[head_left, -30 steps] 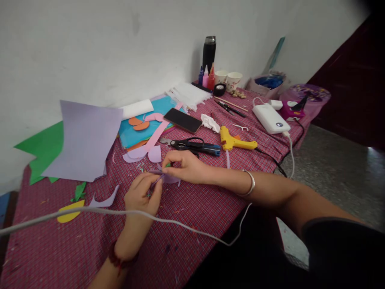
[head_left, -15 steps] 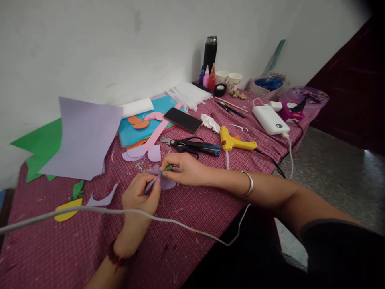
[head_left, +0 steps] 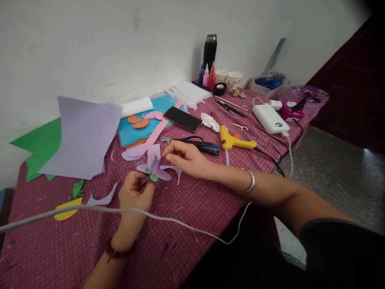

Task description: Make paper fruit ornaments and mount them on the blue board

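My left hand (head_left: 134, 193) is closed round the base of a lilac paper flower (head_left: 157, 165) with a small green piece at its centre, held just above the red checked tablecloth (head_left: 186, 208). My right hand (head_left: 188, 158) pinches one lilac petal on the flower's right side. A silver bangle sits on my right wrist and a red thread on my left. A white cable (head_left: 90, 210) crosses in front of my left wrist.
Black scissors (head_left: 192, 143) and a yellow glue gun (head_left: 234, 141) lie just beyond my right hand. Lilac sheet (head_left: 86, 136), green paper (head_left: 39, 146), blue foam sheets, a phone (head_left: 182, 119), power bank (head_left: 270, 117), cups and glue bottles sit farther back by the wall.
The folded lilac piece has opened up into a flower shape and risen. My left hand shifted slightly left and lower; my right hand moved up to a petal.
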`<state>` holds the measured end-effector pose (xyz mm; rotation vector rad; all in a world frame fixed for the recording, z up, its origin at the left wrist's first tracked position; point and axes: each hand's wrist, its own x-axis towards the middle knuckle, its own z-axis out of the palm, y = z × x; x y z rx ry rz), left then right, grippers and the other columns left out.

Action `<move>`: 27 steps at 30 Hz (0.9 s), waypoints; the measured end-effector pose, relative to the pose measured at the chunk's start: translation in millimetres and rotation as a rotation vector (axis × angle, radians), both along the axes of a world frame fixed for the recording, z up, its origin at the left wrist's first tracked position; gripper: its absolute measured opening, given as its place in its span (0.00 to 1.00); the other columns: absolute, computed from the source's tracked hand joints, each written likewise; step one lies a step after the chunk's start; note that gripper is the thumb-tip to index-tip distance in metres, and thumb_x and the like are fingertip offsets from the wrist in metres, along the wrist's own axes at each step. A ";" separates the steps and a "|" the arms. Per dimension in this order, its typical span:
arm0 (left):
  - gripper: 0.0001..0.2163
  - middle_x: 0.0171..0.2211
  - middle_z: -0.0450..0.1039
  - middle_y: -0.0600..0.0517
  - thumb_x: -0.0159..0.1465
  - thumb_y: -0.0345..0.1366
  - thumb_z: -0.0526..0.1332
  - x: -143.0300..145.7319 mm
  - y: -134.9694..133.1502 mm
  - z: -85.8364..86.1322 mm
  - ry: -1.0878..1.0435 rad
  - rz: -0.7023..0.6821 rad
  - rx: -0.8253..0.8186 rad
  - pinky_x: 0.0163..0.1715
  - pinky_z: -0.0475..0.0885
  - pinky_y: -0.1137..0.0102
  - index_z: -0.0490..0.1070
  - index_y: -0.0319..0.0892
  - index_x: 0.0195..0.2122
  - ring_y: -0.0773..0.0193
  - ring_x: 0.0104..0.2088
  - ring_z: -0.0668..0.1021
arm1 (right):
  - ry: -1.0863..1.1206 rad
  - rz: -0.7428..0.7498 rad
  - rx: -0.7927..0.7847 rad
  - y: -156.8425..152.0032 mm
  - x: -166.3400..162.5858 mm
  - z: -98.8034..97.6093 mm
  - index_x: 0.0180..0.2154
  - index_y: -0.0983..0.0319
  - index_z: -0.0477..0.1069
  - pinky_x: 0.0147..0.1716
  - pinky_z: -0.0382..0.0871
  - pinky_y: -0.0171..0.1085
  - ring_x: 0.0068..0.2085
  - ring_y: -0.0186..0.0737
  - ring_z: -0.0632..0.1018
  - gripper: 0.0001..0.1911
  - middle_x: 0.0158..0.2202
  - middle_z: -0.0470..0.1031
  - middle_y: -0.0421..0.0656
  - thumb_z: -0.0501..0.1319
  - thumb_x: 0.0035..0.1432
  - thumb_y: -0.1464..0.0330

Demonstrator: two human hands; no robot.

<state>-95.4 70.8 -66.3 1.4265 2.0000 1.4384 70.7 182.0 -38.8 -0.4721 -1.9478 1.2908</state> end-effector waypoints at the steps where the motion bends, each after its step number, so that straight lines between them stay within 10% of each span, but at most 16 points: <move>1: 0.07 0.22 0.67 0.58 0.52 0.35 0.62 1.3 0.9 1.2 -0.043 -0.002 0.001 0.24 0.66 0.73 0.63 0.44 0.27 0.69 0.23 0.69 | -0.011 -0.013 0.001 1.8 -0.5 -1.6 0.35 0.64 0.65 0.36 0.66 0.34 0.34 0.31 0.71 0.06 0.33 0.70 0.40 0.54 0.62 0.67; 15: 0.03 0.25 0.69 0.56 0.54 0.33 0.60 -2.3 -4.6 -9.7 0.048 -0.118 0.041 0.28 0.68 0.70 0.65 0.44 0.27 0.66 0.26 0.72 | 0.046 0.024 0.257 4.1 1.5 -2.8 0.44 0.64 0.68 0.49 0.67 0.42 0.46 0.38 0.71 0.11 0.43 0.71 0.46 0.59 0.61 0.65; 27: 0.07 0.39 0.76 0.44 0.58 0.24 0.59 -4.4 -5.2 0.4 0.787 -0.193 0.315 0.44 0.73 0.63 0.66 0.42 0.35 0.56 0.43 0.78 | -0.223 0.296 0.264 3.1 0.5 -3.7 0.36 0.65 0.71 0.46 0.66 0.39 0.39 0.36 0.73 0.07 0.36 0.74 0.43 0.58 0.64 0.68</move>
